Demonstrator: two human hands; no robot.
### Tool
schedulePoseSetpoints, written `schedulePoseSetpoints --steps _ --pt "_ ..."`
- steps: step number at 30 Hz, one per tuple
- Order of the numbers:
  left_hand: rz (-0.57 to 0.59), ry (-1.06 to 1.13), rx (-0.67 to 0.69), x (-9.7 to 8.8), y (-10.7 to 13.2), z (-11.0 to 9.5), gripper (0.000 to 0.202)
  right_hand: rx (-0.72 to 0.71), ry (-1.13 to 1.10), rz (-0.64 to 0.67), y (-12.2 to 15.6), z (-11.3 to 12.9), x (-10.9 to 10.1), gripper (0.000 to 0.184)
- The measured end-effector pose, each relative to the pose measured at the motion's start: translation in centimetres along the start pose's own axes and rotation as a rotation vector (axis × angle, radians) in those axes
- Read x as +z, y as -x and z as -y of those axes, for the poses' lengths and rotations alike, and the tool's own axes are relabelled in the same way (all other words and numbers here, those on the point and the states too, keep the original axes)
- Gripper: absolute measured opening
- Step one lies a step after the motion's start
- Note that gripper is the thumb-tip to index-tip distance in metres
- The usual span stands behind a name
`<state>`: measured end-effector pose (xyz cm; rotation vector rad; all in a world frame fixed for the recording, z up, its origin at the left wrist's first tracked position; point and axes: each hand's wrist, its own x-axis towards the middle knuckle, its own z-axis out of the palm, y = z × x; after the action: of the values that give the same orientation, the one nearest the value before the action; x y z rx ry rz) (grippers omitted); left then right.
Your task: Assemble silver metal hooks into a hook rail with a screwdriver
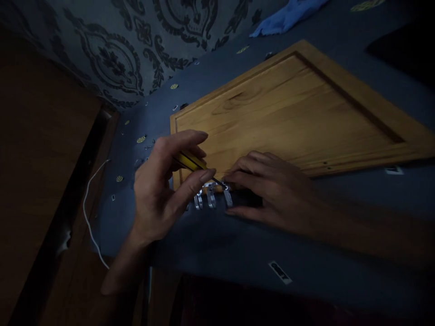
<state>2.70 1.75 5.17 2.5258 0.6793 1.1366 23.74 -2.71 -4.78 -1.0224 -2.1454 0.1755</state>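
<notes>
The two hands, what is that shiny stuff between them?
In the head view, silver metal hooks lie between the left hand and the right hand, at the edge of the wooden board. The left hand's screwdriver points at them.

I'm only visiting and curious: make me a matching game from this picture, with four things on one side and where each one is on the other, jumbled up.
Things:
1. screwdriver
2. metal hooks
3. blue cloth
4. white cord

Places:
A. at the far end of the dark cover, top of the picture
B. trailing down on the left, off the cover
C. gripped in the left hand
D. at the near edge of the wooden panel, by the fingertips of the right hand

Pairs: 1-C, 2-D, 3-A, 4-B.
</notes>
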Motion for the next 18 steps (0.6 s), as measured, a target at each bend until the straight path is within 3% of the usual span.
schedulePoseSetpoints --steps 3,6,10,14,18 --pt "-0.099 -0.031 -0.052 0.5 0.1 -0.5 0.04 -0.002 0.001 -0.019 0.0 0.0 0.0 0.044" --pt "-0.118 0.027 -0.099 0.5 0.0 -0.9 0.041 0.01 -0.008 -0.019 0.0 0.1 0.0 0.041" --pt "-0.053 0.172 -0.16 -0.1 -0.4 -1.2 0.05 0.014 -0.006 -0.001 0.0 0.1 0.0 0.04" --pt "0.049 0.274 -0.249 -0.4 -0.6 -1.3 0.038 0.025 0.005 0.005 0.0 0.2 -0.1 0.037" --pt "0.071 0.156 -0.135 -0.2 -0.5 -1.0 0.038 0.013 0.015 -0.026 0.0 0.2 0.0 0.038"
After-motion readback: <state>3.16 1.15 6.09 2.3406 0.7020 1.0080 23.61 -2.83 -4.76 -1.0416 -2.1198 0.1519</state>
